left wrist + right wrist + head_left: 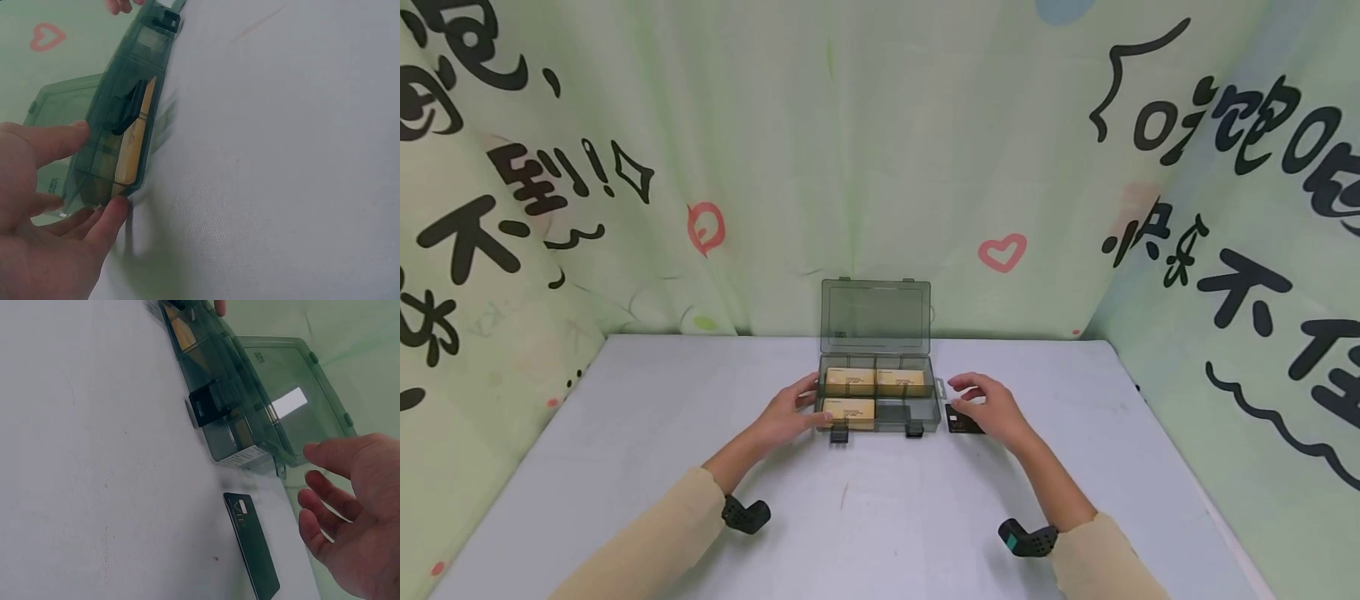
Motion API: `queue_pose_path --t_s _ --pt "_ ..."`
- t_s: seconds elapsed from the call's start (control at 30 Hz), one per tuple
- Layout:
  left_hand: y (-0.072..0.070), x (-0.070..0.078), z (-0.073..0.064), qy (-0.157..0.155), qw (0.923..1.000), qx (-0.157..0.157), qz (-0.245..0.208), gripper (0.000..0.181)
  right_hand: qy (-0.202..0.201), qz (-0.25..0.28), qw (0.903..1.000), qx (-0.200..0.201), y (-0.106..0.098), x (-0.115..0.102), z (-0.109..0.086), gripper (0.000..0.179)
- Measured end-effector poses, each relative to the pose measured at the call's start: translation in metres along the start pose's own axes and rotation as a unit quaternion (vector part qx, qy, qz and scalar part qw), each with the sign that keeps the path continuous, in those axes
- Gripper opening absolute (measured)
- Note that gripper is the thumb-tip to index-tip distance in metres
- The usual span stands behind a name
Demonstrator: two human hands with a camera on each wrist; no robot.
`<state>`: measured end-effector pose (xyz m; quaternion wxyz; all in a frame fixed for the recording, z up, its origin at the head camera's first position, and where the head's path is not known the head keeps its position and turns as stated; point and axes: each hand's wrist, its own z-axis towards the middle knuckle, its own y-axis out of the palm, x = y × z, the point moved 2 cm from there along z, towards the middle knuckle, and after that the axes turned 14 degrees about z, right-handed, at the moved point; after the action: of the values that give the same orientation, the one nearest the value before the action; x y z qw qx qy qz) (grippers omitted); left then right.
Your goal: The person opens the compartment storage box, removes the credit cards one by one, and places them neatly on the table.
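Note:
A translucent grey-green compartment case (pixel 891 425) stands on the table with its lid (pixel 876 317) raised at the back. Small yellow boxes fill several compartments: one at back left (pixel 850 382), one at back right (pixel 901 382), one at front left (pixel 848 413). No yellow box is in the front-right compartment. My left hand (pixel 790 412) grips the case's left end, thumb over the front corner. To the right of the case, my right hand (pixel 992 408) hovers with relaxed fingers, holding nothing. Partly beneath it in the head view lies a black VIP card (pixel 253 544).
Two dark latches, left (pixel 839 433) and right (pixel 913 429), hang at the case's front edge. The white tablecloth (pixel 880 517) runs back to a pale green printed curtain (pixel 880 167). Each wrist wears a black device, left (pixel 745 515) and right (pixel 1028 539).

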<state>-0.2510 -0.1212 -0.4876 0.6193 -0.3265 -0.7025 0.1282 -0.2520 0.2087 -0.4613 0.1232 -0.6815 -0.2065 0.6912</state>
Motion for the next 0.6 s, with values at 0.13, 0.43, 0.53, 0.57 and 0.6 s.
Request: queue_pose_path --t_s 0.13,0.43,0.53,0.57,0.6 --pt "-0.001 -0.001 0.0 0.004 1.0 0.002 0.002 0.079 -0.008 0.001 1.0 -0.002 0.004 -0.004 0.002 0.034" --pt "-0.001 -0.001 0.001 0.006 1.0 0.003 0.006 0.079 -0.027 0.014 0.9993 -0.023 0.015 -0.013 0.006 0.036" --pt "-0.001 -0.001 0.001 0.006 1.0 0.004 0.005 0.079 -0.035 0.016 0.9988 -0.031 0.018 -0.016 0.006 0.036" --pt "-0.001 -0.001 0.001 0.007 1.0 0.005 0.006 0.079 -0.037 0.019 0.9986 -0.033 0.019 -0.016 0.006 0.036" --pt "-0.001 -0.001 0.002 0.006 0.9999 0.005 0.008 0.079 -0.036 0.023 0.9985 -0.035 0.02 -0.017 0.006 0.036"
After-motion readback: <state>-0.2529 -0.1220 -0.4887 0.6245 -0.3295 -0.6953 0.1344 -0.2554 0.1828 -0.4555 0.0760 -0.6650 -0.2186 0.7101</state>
